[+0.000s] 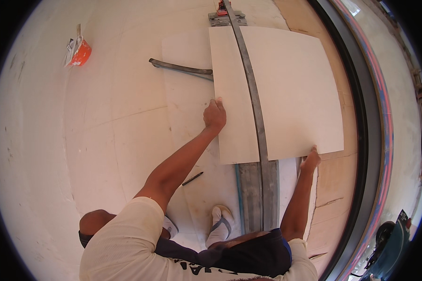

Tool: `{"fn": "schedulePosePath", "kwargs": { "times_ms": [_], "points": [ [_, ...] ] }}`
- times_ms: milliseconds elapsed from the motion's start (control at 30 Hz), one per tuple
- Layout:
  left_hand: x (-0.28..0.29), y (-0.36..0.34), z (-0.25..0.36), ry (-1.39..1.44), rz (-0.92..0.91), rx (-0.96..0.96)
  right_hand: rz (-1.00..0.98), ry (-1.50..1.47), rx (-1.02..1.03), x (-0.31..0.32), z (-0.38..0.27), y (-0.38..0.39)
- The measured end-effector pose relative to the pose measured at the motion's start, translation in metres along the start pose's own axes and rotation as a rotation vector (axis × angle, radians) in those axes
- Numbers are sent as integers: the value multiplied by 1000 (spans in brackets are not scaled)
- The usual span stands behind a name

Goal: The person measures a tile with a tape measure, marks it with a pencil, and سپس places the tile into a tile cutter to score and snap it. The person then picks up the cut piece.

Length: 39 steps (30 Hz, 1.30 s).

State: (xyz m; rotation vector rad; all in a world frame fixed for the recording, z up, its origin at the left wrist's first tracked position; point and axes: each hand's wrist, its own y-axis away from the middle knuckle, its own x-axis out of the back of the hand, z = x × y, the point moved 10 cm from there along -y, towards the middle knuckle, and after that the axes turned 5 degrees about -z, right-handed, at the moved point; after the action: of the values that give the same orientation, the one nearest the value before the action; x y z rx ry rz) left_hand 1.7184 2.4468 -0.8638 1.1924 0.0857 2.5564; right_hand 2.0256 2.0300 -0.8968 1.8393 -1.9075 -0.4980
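Note:
A large pale tile (297, 93) lies on a manual tile cutter, whose long grey rail (252, 84) runs over it from far to near. My left hand (214, 115) is closed on the tile's left edge, with fingertips hidden beneath or against it. At the near edge, close to the right corner, my right hand (310, 160) grips the tile with thumb on top; its other fingers are mostly hidden below. The cutter's grey base (249, 196) shows nearer to me. Its red-and-grey far end (227, 18) stands past the tile.
A dark support arm (180, 68) sticks out left from under the tile. A black pen or marker (192, 178) lies on the floor by my left forearm. An orange bucket (81, 53) stands far left. A dark frame (356, 140) curves along the right; a teal power tool (389, 250) is beyond it.

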Motion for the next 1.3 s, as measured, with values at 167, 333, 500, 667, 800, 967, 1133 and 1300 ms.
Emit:
{"fn": "schedulePosePath", "kwargs": {
  "times_ms": [167, 333, 500, 667, 800, 967, 1133, 1300],
  "points": [
    [-15, -8, 27, -19, -87, -31, 14, 22, 112, -3, -22, -29],
    [-14, -17, 51, -187, -164, -67, 49, 109, 116, -3, -32, -52],
    [-10, -27, 67, -271, -267, -154, 96, 168, 75, -3, -37, -55],
    [-16, -33, 71, -280, -329, -168, 100, 187, 87, -9, -44, -52],
    [-15, -37, 75, -274, -327, -218, 29, 153, 119, -19, -49, -55],
    [-19, -40, 79, -282, -353, -250, 48, 162, 140, -21, -54, -57],
    [-18, -44, 85, -253, -349, -293, 62, 18, 90, -28, -51, -56],
    [-10, -55, 85, -330, -248, -315, 76, -8, 87, -24, -53, -54]
  ]
}}
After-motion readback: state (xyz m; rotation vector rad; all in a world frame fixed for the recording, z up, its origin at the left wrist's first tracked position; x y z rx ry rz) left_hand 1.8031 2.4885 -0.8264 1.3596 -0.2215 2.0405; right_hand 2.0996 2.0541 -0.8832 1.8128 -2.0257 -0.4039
